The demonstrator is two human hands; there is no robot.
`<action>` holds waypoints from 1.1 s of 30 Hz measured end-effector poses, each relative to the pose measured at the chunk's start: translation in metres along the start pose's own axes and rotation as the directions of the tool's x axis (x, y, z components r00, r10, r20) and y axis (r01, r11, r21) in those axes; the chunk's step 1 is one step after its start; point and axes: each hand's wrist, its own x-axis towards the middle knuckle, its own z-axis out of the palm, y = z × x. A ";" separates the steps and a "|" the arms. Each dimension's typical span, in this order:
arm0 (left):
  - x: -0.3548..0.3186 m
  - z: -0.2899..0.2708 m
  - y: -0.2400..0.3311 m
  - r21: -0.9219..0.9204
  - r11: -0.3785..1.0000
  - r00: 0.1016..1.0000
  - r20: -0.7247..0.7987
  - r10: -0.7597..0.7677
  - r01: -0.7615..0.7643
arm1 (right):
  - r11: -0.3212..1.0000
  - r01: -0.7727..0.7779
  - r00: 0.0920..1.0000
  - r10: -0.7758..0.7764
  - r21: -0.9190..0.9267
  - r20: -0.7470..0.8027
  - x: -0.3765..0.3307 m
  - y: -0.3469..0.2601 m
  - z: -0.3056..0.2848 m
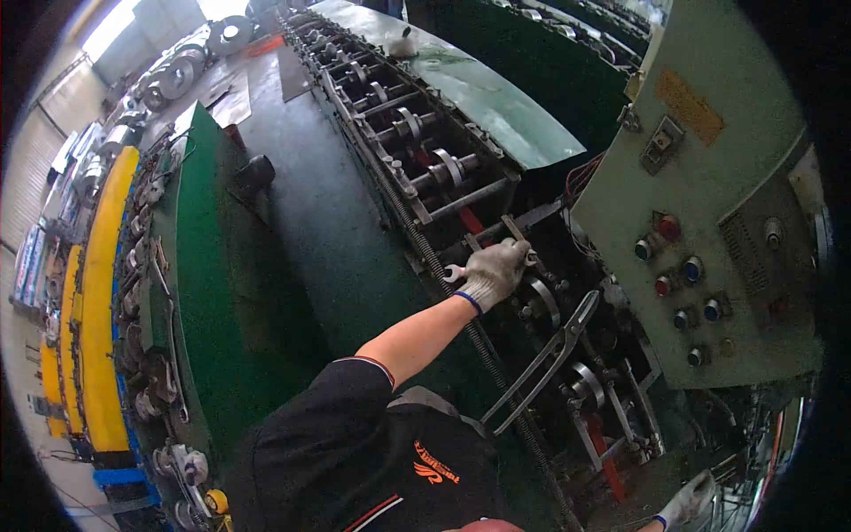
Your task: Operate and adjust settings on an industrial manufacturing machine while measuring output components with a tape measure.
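Note:
My left hand (495, 269), in a white knit glove, is closed around an open-end wrench (454, 273). The wrench's forked jaw sticks out on the left of the fist, over the edge of a long roller machine (417, 199). A short metal bar (514, 229) stands just beyond my fingers. Nearer to me, a long two-legged grey tool (550, 355), like big pliers, lies slantwise over the machine. At the lower right, my gloved right hand (687, 501) is low beside the machine, its fingers stretched out and no object visible in them.
A pale green control panel (700, 266) with several buttons rises on the right. Metal rollers (582, 386) and red bars (607, 457) sit near me. A threaded rod (483, 341) runs along the machine's left edge. Left stands a green cabinet (222, 293); beyond it are yellow guards (105, 310).

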 end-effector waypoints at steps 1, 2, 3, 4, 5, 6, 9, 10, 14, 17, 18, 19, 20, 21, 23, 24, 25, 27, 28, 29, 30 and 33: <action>0.000 0.001 0.003 -0.019 1.000 1.000 -0.009 0.005 -0.005 | 0.999 -0.013 1.000 0.012 0.034 0.026 0.001 0.005 0.000; 0.002 0.001 0.005 -0.010 1.000 1.000 0.004 -0.010 0.010 | 0.998 -0.029 0.998 0.026 0.064 0.059 0.001 0.006 0.000; -0.001 -0.004 0.003 0.005 0.999 0.999 0.017 -0.033 0.033 | 0.994 -0.042 0.995 0.032 0.100 0.098 0.000 0.003 0.000; -0.004 -0.009 0.000 0.017 0.999 0.998 0.033 -0.052 0.052 | 0.992 -0.032 0.993 0.019 0.118 0.113 0.000 -0.012 -0.009; -0.010 -0.014 -0.007 0.009 0.998 0.998 0.012 -0.063 0.063 | 0.990 -0.027 0.992 0.010 0.137 0.122 0.004 -0.041 -0.024; -0.010 -0.012 -0.014 0.007 0.998 0.998 0.004 -0.065 0.065 | 0.988 -0.028 0.992 0.008 0.151 0.128 0.006 -0.057 -0.035; -0.007 -0.015 -0.016 0.027 0.998 0.998 -0.038 -0.058 0.059 | 0.997 -0.006 0.990 -0.005 0.078 0.144 0.005 -0.060 -0.033; -0.002 -0.013 -0.010 0.018 0.999 0.999 -0.028 -0.045 0.045 | 0.997 0.022 0.996 -0.028 0.070 0.082 0.003 -0.041 -0.020; 0.011 -0.010 -0.010 -0.119 0.989 0.996 -0.001 0.089 -0.088 | 0.932 -0.140 0.990 0.137 0.334 0.032 -0.012 -0.051 -0.028; 0.010 -0.033 0.045 -0.424 0.893 0.967 0.249 -0.043 0.149 | 0.957 -0.070 0.996 0.084 0.283 -0.041 -0.018 -0.045 -0.053; 0.005 -0.030 0.044 -0.532 0.784 0.926 0.353 -0.137 0.319 | 0.951 -0.243 0.946 0.190 0.190 0.261 -0.002 -0.076 -0.068; -0.001 -0.024 0.047 -0.606 0.633 0.864 0.450 -0.224 0.481 | 0.947 -0.320 0.801 0.267 0.006 0.536 0.015 -0.103 -0.087; 0.000 -0.009 0.018 -0.676 0.647 0.923 0.365 -0.122 0.353 | 0.962 -0.255 0.916 0.208 0.096 0.344 0.019 -0.104 -0.076; -0.002 0.006 -0.007 -0.732 0.646 0.962 0.274 -0.009 0.215 | 0.973 -0.170 0.979 0.149 0.155 0.137 0.019 -0.101 -0.065; 0.000 0.043 -0.034 -0.675 0.737 0.952 0.208 0.225 -0.027 | 0.982 -0.079 0.995 0.089 0.170 -0.052 0.004 -0.078 -0.074; 0.006 0.055 -0.050 -0.675 0.737 0.940 0.228 0.256 -0.037 | 0.979 -0.040 0.997 0.053 0.199 -0.064 -0.002 -0.074 -0.079; 0.013 0.057 -0.074 -0.671 0.739 0.935 0.226 0.272 -0.053 | 0.979 -0.052 0.995 0.069 0.195 -0.079 0.000 -0.080 -0.075; 0.022 0.060 -0.085 -0.667 0.745 0.938 0.251 0.240 -0.012 | 0.982 -0.081 0.992 0.096 0.170 -0.087 -0.009 -0.072 -0.076; 0.022 0.055 -0.079 -0.660 0.750 0.953 0.256 0.165 0.047 | 0.979 -0.085 0.990 0.103 0.184 -0.094 -0.010 -0.067 -0.078; 0.023 0.053 -0.070 -0.639 0.767 0.965 0.234 0.117 0.062 | 0.976 -0.083 0.989 0.105 0.201 -0.101 -0.009 -0.063 -0.080; 0.021 0.050 -0.063 -0.617 0.782 0.976 0.209 0.062 0.082 | 0.972 -0.075 0.989 0.100 0.221 -0.106 -0.009 -0.066 -0.080; 0.024 0.032 -0.049 -0.691 0.714 0.946 0.294 0.136 0.112 | 0.974 -0.111 0.990 0.127 0.196 -0.068 -0.006 -0.072 -0.079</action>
